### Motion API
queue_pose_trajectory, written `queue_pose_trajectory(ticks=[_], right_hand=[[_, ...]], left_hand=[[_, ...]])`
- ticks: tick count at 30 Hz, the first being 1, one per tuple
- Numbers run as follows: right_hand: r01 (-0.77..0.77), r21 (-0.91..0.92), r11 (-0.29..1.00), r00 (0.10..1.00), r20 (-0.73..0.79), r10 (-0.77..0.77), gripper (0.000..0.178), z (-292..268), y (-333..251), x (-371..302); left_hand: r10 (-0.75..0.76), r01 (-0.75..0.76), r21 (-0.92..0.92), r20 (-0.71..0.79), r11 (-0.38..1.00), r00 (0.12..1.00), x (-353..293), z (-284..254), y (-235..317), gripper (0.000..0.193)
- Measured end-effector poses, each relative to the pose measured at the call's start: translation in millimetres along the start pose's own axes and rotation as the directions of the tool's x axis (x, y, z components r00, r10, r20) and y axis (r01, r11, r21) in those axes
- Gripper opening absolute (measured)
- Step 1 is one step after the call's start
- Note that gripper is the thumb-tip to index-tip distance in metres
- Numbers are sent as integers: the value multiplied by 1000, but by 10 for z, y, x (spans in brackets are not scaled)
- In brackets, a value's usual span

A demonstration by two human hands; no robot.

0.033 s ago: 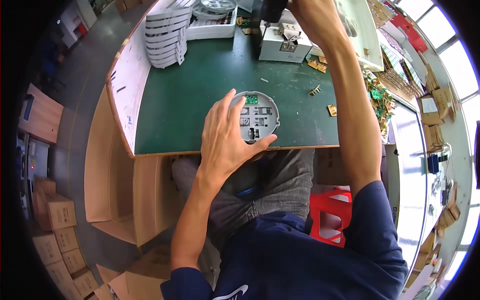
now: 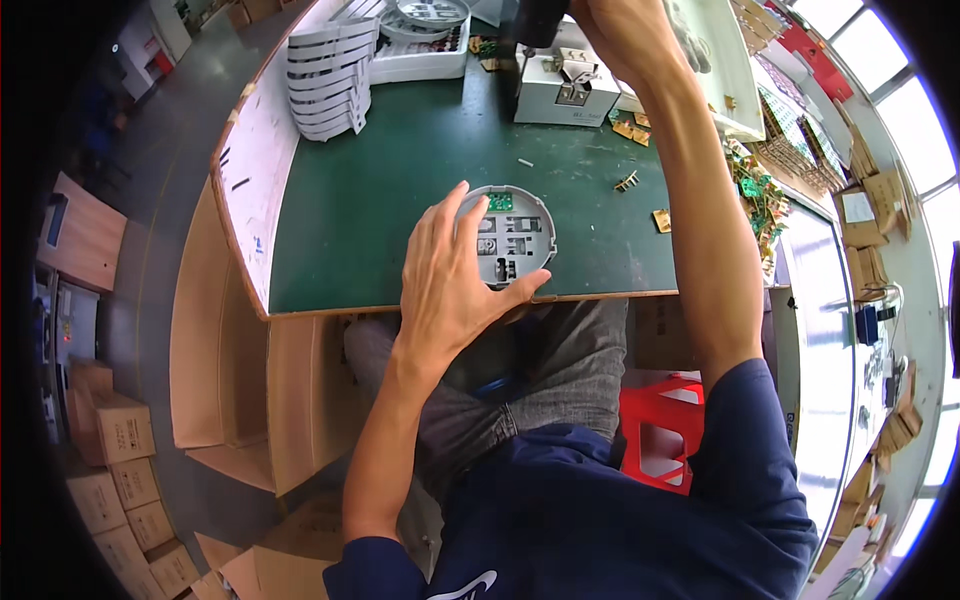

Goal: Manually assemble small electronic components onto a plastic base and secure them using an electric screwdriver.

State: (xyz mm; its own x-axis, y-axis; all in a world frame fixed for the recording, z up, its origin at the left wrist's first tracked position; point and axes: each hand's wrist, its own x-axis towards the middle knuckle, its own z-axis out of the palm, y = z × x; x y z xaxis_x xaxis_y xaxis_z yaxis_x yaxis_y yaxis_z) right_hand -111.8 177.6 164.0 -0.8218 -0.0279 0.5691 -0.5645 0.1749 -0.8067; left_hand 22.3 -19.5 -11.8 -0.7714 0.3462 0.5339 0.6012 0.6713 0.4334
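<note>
At the near edge of the counter (image 2: 390,165), a round grey housing (image 2: 520,234) lies flat, its compartments facing up, probably so that they stay easy to see and reach. The left hand (image 2: 445,265) curves around its left and near sides; the grip is light, thumb and fingers spread along the rim, apparently to steady it. The right hand (image 2: 612,28) is raised at the upper border beside a dark, blurred tool (image 2: 543,22); whether its grip is closed on anything cannot be told. Inside the housing, a green board (image 2: 499,202) sits at the far end, with dark fittings (image 2: 505,268) at the near end. Farther back, a white tray (image 2: 425,68) contains small dark parts, with round pieces (image 2: 435,12) resting above them. Left of it leans a stack (image 2: 325,90) of curved grey parts, presumably piled to save room. At right, small boards (image 2: 762,200) form a loose heap.
</note>
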Motion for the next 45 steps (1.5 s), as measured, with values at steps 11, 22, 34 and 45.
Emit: queue_pose_trajectory(ticks=[11, 22, 34, 45], right_hand=[[130, 99, 987, 960, -263, -100, 31, -399, 222, 80], [85, -14, 996, 970, -228, -86, 26, -386, 496, 45], [-102, 202, 974, 995, 31, 98, 59, 278, 112, -754], [-79, 216, 973, 996, -17, 85, 48, 390, 84, -870]], left_hand=[[-35, 35, 12, 49, 999, 998, 152, 66, 28, 88], [-47, 45, 60, 28, 997, 999, 117, 65, 48, 87], [-32, 30, 55, 24, 998, 999, 143, 90, 27, 90], [-4, 4, 52, 10, 999, 1000, 130, 99, 12, 91]])
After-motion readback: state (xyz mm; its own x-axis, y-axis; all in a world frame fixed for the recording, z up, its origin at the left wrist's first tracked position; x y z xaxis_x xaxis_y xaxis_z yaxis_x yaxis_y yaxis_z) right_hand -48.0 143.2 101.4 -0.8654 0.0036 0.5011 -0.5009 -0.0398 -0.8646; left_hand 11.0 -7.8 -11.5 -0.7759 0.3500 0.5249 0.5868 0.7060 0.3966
